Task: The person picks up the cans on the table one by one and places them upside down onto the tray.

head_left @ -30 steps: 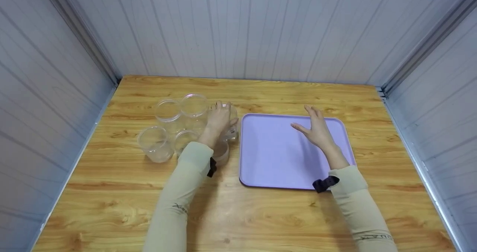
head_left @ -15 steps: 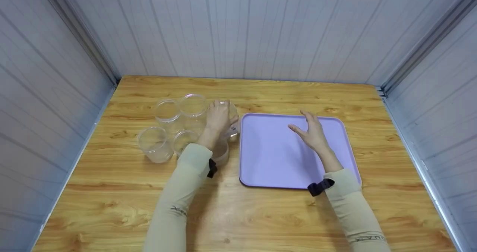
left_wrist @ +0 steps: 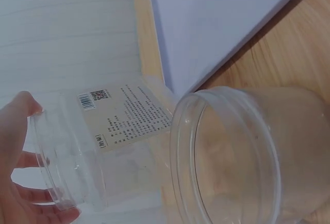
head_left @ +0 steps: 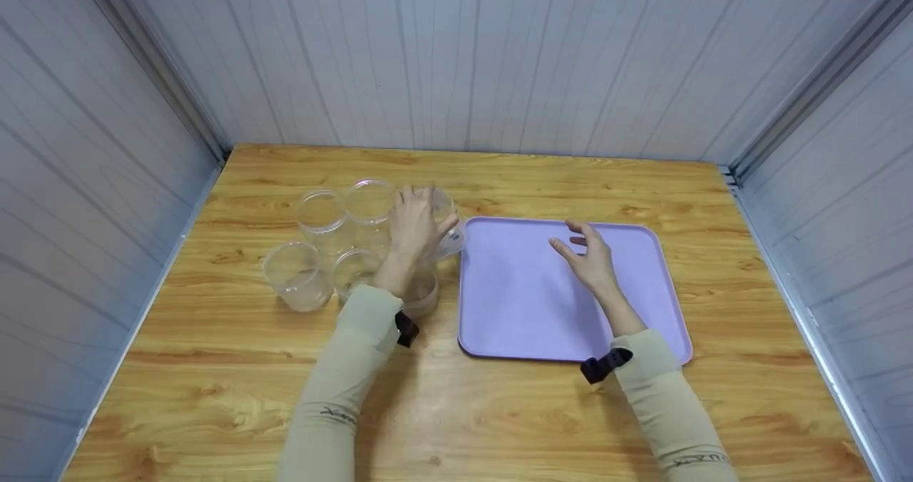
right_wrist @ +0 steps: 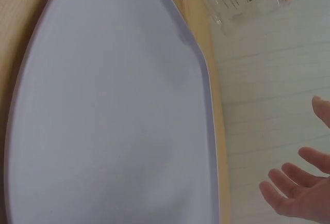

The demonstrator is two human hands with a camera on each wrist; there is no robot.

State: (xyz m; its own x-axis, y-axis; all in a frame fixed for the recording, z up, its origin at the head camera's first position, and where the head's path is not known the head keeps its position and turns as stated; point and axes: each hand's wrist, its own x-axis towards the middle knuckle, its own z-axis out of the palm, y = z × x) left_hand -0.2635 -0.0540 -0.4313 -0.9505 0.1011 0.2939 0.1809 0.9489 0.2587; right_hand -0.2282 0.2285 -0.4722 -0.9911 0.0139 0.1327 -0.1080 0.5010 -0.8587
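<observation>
My left hand (head_left: 414,229) grips the rim of a clear plastic jar (left_wrist: 124,131), thumb on one side and fingers on the other. A printed label (left_wrist: 126,113) with a barcode shows on the jar's wall. That jar is tilted, its lower part close to the left edge of a light purple tray (head_left: 528,296). Another clear jar (left_wrist: 304,146) stands near it, partly under my left wrist in the head view. Above the tray hovers my right hand (head_left: 593,262), fingers spread and loosely bent, holding nothing.
Left of my left hand stand several more clear jars, among them a front-left jar (head_left: 303,289), a back jar (head_left: 321,229) and a middle jar (head_left: 353,275). Pale panel walls (head_left: 456,61) enclose the wooden table (head_left: 456,425) at the back and sides.
The gripped jar has risen and tilted, its base swinging right toward the tray. My right hand has drifted left and slightly nearer to me, its fingers bending a little more.
</observation>
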